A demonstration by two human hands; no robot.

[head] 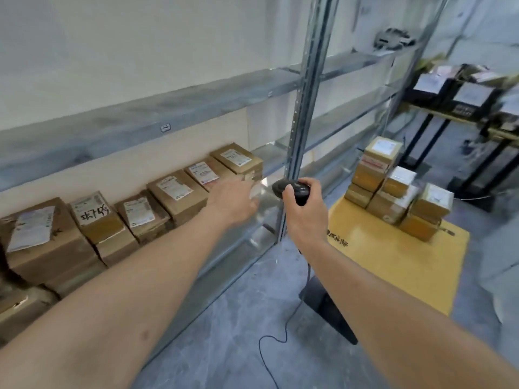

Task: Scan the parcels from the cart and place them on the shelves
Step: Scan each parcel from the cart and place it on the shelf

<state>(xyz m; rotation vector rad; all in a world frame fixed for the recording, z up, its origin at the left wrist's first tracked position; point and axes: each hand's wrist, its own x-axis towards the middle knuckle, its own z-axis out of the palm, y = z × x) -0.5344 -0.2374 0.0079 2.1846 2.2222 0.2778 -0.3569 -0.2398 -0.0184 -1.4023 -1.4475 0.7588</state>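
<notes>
Your right hand [302,211] grips the black scanner [292,189]; your left hand [234,202] reaches open-fingered, holding nothing, beside the shelf [264,217] bearing six visible labelled parcels [177,196]. Roughly eight parcels remain on the yellow cart [393,265].

Person — two bare forearms, left hand [234,202] and right hand [304,211]; no sleeves, gloves or jewellery visible.

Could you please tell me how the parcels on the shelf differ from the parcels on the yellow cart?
The parcels on the shelf lie in a single row along the wall, labels up; the parcels on the cart are piled in a stepped heap. The left hand reaches toward the shelf row, while no hand is near the cart pile; the right hand holds the scanner. Both groups are brown cardboard boxes with white labels.
</notes>
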